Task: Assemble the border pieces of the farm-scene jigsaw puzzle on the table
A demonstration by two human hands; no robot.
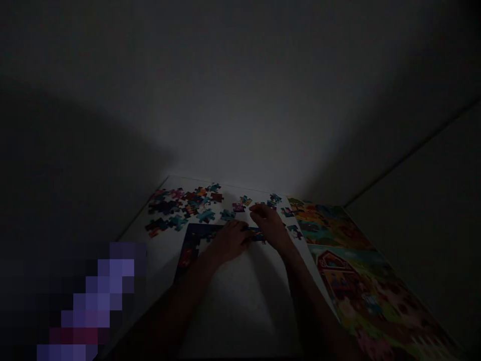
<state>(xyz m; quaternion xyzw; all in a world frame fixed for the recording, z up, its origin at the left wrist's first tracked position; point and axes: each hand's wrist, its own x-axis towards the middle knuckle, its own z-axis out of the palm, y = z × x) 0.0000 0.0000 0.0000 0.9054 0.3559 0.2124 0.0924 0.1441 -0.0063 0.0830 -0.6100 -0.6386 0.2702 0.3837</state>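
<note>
The scene is very dark. A partly joined jigsaw puzzle (206, 228) lies on the white table, with a dark blue top edge and a left side running down. My left hand (232, 238) rests over its top edge, fingers extended on the joined pieces. Just right of it, my right hand (268, 220) is raised a little, its thumb and fingertips drawn together. Whether a piece is between them is too dark to tell. Loose puzzle pieces (238, 206) lie just beyond both hands.
A large heap of loose puzzle pieces (188, 203) spreads over the far left of the table (233, 311). A few more pieces (294, 231) lie right of my right hand. Colourful picture sheets (361, 281) with a red barn and animals cover the right side. Pale walls stand around.
</note>
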